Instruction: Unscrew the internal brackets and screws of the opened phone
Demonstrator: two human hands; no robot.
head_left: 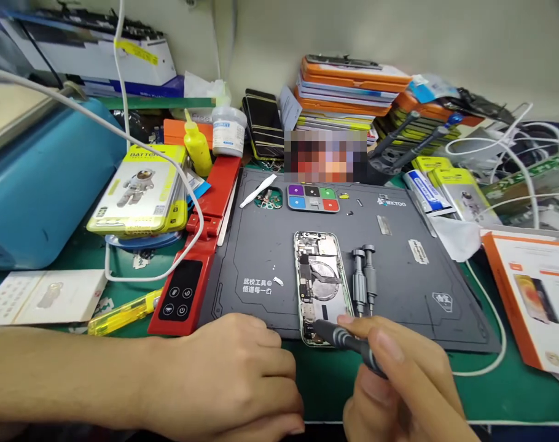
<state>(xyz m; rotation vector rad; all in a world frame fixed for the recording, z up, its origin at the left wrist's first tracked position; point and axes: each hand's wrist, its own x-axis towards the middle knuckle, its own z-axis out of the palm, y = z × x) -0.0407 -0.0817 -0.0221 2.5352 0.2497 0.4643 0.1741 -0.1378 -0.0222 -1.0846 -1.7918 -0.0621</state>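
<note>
An opened phone [323, 285] is seen lying flat on a dark work mat [399, 270] on the surface, its bare boards and coil exposed. The right hand [399, 380] is clamped, pen-fashion, on a slim grey screwdriver [348, 339], whose tip is set into the phone's near end, just ahead of that grip. The left hand [233, 374], loosely curled on nothing, is rested beside the phone's near-left corner. Two spare drivers [365, 276] are laid just beyond the right grip. The phone is judged light, rigid and fragile, best steadied by its metal edges.
</note>
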